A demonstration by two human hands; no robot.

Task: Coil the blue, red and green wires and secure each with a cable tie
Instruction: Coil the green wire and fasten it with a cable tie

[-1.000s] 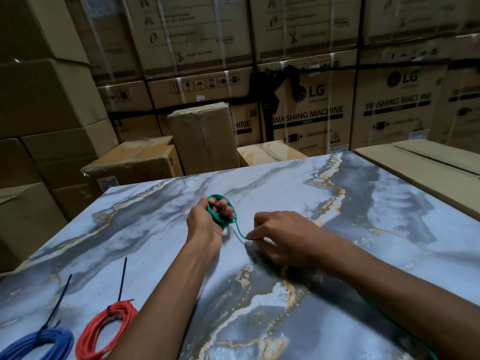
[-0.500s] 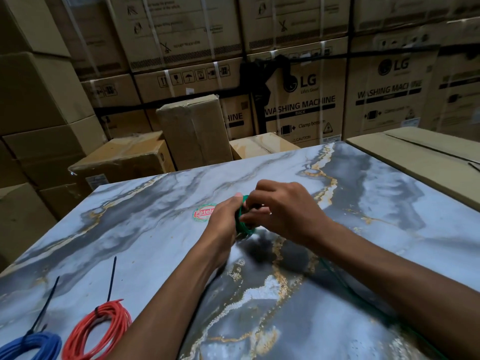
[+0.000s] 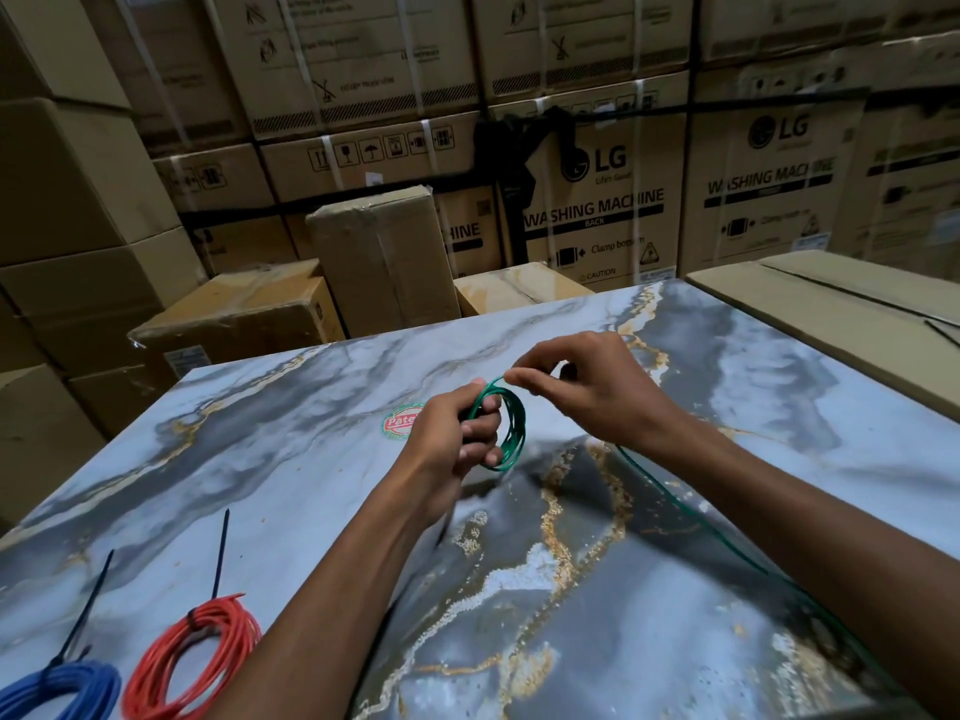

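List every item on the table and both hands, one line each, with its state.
Green wire: partly coiled, tail trailing loose.
Red wire: coiled, cable-tied, lying flat.
Blue wire: coiled, cable-tied, lying flat.
Left hand: grips the green coil.
Right hand: pinches the green wire at the coil's top.

The stacked cardboard boxes behind the tabletop carried "LG", "WASHING MACHINE", "BACK", "Clamp bottom" and "CAUTION" in dark print. A round red-and-green sticker on the tabletop showed "Patel", its end hidden by a hand.
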